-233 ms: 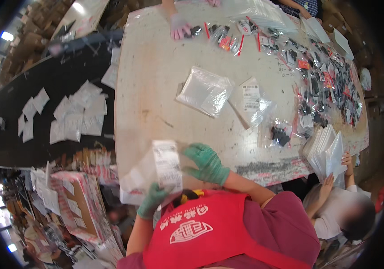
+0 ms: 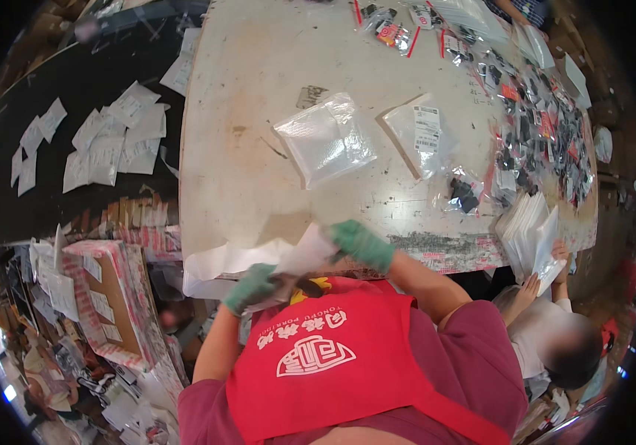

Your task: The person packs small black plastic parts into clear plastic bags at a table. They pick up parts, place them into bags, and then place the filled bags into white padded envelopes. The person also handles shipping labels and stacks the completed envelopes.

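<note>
At the table's near edge I hold a white label sheet (image 2: 307,251), bent and partly blurred. My left hand (image 2: 251,288), in a green glove, is closed on the sheet's near side. My right hand (image 2: 362,243), also green-gloved, is closed on its raised right end. More white paper (image 2: 210,261) runs left along the table edge. Farther in lie a stack of clear plastic bags (image 2: 325,141) and, to its right, a bag with a printed label (image 2: 427,130).
Small bags of black parts (image 2: 529,141) cover the table's right side. Another person's hands (image 2: 529,285) hold a stack of white packages (image 2: 525,230) at the near right. Several white parcels (image 2: 121,133) lie on a black surface (image 2: 6,215) at left. A carton (image 2: 103,300) stands below it.
My right hand, fingers apart beside the sheet before, has closed on its right end. The sheet's printed face has turned out of sight. The view has shifted, and the pink-gloved hand has left it.
</note>
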The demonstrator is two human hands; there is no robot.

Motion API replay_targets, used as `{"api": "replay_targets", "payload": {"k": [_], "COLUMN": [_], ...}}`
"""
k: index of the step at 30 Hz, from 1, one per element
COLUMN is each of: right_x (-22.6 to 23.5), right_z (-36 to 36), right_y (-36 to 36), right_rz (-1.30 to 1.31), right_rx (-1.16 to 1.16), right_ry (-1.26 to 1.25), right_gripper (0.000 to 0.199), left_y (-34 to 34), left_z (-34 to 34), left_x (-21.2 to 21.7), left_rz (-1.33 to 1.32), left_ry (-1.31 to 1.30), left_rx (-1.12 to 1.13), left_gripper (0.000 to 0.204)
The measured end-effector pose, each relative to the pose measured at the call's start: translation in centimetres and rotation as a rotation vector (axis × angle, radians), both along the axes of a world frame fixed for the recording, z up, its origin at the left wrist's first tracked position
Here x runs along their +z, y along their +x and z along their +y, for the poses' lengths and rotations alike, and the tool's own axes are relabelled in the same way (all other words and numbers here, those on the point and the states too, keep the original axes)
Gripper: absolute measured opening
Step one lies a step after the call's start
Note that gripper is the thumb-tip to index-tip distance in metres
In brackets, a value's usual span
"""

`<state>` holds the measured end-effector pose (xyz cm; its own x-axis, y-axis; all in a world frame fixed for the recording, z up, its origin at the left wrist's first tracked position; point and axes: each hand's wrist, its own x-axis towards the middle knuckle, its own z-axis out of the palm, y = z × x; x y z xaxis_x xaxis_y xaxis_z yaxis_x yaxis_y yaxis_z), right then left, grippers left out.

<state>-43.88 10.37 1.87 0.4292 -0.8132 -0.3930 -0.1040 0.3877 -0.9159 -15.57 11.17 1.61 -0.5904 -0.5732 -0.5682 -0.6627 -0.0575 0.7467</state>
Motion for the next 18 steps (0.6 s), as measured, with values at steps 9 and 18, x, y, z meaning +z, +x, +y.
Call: {"api": "replay_targets", "payload": {"k": [9, 18], "right_x": [-5.5, -6.7], "right_z": [-14.5, -18.9], "right_y": [-5.4, -3.4], "right_rz": [1.248, 1.136], "right_rx": [0.282, 0.267], "right_ry": [-0.975, -0.523], "right_gripper": [0.049, 0.084], "left_y": [2.4, -0.9], "left_z": [0.7, 2.1], "left_x": [0.5, -1.2], "left_rz": [0.074, 0.012], "left_ry": [0.124, -0.163], "left_rx": [0.51, 0.371], "left_gripper": [0.028, 0.026]}}
